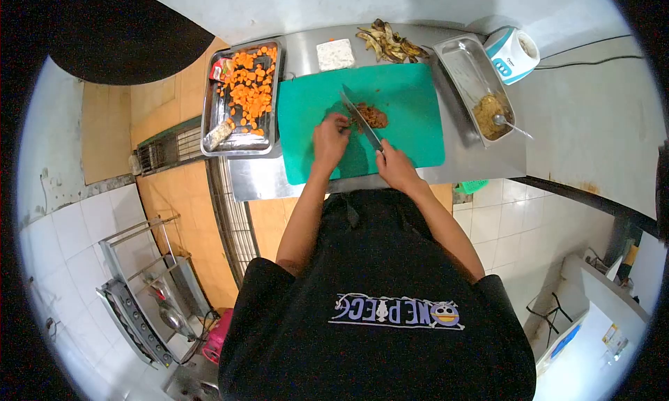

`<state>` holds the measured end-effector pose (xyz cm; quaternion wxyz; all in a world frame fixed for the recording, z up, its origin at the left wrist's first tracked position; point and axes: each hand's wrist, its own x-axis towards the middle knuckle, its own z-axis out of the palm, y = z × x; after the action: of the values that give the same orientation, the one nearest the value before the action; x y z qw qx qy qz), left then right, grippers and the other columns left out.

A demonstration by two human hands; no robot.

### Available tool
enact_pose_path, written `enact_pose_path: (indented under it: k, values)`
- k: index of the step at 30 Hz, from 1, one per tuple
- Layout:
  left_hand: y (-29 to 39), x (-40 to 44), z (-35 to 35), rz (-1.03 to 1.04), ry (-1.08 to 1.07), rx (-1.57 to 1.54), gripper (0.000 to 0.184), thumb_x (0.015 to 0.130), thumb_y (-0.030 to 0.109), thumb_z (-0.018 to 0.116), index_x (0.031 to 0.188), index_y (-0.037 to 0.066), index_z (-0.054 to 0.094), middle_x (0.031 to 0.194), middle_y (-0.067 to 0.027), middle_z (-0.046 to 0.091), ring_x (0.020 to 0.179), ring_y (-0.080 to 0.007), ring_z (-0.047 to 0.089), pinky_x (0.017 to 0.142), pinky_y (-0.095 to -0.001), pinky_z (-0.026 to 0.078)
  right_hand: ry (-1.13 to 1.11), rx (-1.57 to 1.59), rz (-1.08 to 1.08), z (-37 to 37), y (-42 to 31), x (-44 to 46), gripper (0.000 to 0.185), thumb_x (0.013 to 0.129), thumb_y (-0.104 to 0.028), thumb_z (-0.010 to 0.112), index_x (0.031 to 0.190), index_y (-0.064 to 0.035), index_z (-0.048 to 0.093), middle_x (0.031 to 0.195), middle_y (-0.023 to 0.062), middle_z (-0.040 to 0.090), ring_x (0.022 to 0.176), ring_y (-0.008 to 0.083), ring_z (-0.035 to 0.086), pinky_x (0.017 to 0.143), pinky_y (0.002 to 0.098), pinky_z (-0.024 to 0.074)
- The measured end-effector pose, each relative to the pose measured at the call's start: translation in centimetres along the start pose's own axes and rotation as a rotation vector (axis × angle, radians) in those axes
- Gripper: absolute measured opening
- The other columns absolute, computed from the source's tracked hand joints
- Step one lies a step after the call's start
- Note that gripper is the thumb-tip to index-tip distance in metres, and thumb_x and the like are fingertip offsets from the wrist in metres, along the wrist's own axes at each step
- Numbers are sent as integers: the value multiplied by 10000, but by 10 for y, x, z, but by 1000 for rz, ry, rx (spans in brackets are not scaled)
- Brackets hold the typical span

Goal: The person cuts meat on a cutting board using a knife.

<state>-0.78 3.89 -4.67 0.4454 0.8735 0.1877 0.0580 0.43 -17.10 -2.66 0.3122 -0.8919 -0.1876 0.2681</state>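
My right hand [397, 167] is wrapped round the handle of a kitchen knife [361, 116]. The blade slants up and to the left over a green cutting board [418, 108]. Finely chopped brown food [376, 118] lies in a small heap along the blade's right side. Just left of the blade, the curled fingers of my left hand [330, 143] are closed, with a dark bit at the fingertips that is too small to name.
Left of the board, a metal tray [274, 87] holds orange carrot pieces [251, 91] and packets. A white block [336, 54] and peels [390, 44] lie behind. At right are a metal pan [460, 66] with yellowish mash, a spoon [512, 125] and a white-and-blue appliance [512, 56].
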Motion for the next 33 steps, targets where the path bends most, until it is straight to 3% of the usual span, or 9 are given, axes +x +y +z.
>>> enact_pose_path:
  k: [9, 11, 22, 25, 28, 30, 33]
  values:
    - [10, 0, 9, 140, 15, 190, 258, 767, 193, 827, 988, 71, 770, 944, -161, 739, 872, -377, 696, 779, -483, 539, 64, -29, 22, -6, -3, -5, 333, 1026, -273, 506, 1237, -15, 492, 863, 326, 667, 817, 536, 637, 729, 647, 487]
    - [12, 0, 8, 188, -8, 225, 261, 827, 236, 791, 979, 26, 766, 961, -184, 739, 870, -385, 701, 797, -485, 547, 57, -29, 34, -8, -3, -7, 334, 1027, -276, 505, 1238, -17, 493, 875, 329, 667, 830, 536, 638, 740, 646, 488]
    - [5, -4, 12, 212, 35, 229, 193, 832, 186, 766, 963, 45, 780, 938, -173, 739, 848, -385, 693, 798, -492, 541, -18, -253, 79, 1, -8, -8, 353, 1020, -227, 489, 1295, -6, 485, 852, 306, 695, 801, 514, 682, 721, 638, 533]
    - [7, -3, 11, 187, 24, 211, 184, 832, 187, 771, 954, 50, 788, 942, -173, 749, 854, -375, 704, 807, -481, 547, 104, -302, 35, 11, -7, -2, 302, 1027, -242, 509, 1225, -15, 492, 803, 303, 671, 709, 534, 643, 623, 628, 505]
    - [8, -2, 11, 177, -1, 182, 193, 835, 202, 779, 962, 56, 792, 959, -172, 756, 864, -364, 717, 809, -466, 556, 0, -316, 79, 4, 2, 4, 424, 1009, -220, 496, 1344, 38, 462, 899, 325, 696, 833, 509, 688, 730, 630, 540]
    - [12, 1, 11, 187, 1, 143, 202, 838, 212, 784, 970, 60, 794, 969, -173, 758, 868, -359, 723, 807, -458, 560, -32, -44, -55, -5, 11, 10, 420, 1007, -244, 503, 1341, 9, 478, 952, 345, 683, 893, 523, 673, 766, 637, 525]
    - [17, -3, 12, 86, 38, 148, 164, 813, 192, 783, 936, 88, 809, 872, -185, 747, 839, -365, 707, 794, -459, 554, -39, -90, 8, -13, 17, 3, 417, 1005, -272, 514, 1344, -30, 494, 972, 347, 673, 920, 525, 658, 786, 642, 510]
